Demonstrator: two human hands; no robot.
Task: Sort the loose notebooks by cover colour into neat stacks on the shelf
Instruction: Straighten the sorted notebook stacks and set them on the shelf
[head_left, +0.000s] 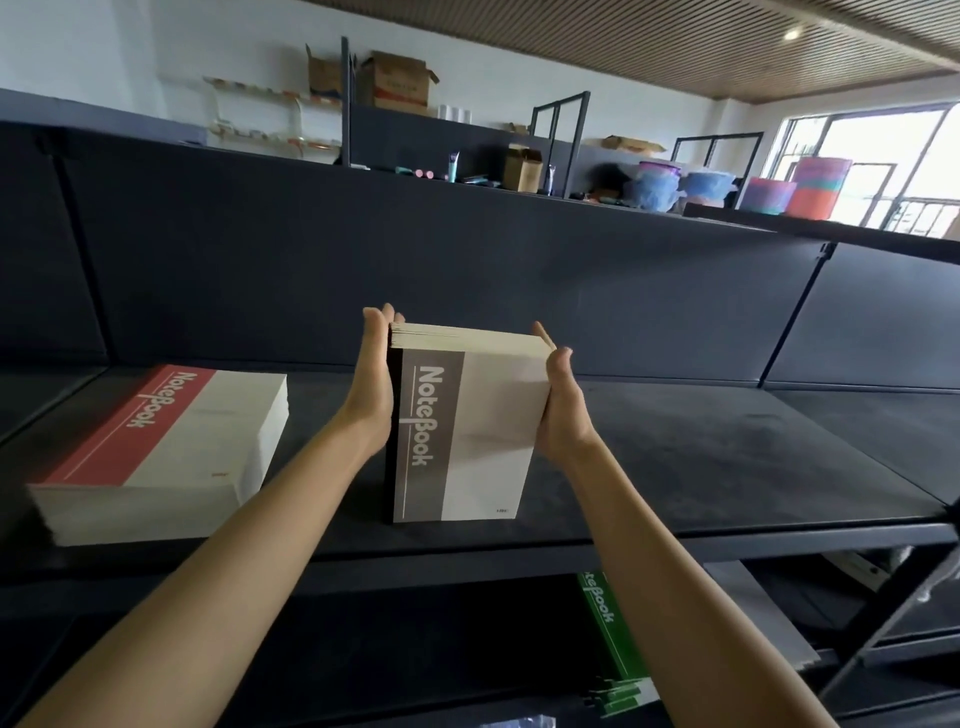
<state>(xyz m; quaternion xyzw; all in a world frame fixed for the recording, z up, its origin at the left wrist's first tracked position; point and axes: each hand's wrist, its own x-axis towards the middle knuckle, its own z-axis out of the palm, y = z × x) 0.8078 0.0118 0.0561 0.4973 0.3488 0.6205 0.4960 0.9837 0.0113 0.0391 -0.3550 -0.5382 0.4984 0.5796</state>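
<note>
- Dark shelf (727, 457) is occupied at left by the red notebook stack (156, 452).
- Mid-shelf, the grey notebook stack (467, 415) is pressed between the left hand (371, 384) and the right hand (563, 410), fingers straight and closed.
- Edges are best squared by even pressure.

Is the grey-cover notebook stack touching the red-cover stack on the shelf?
No, a strip of bare shelf separates the grey-cover stack from the red-cover stack.
</note>
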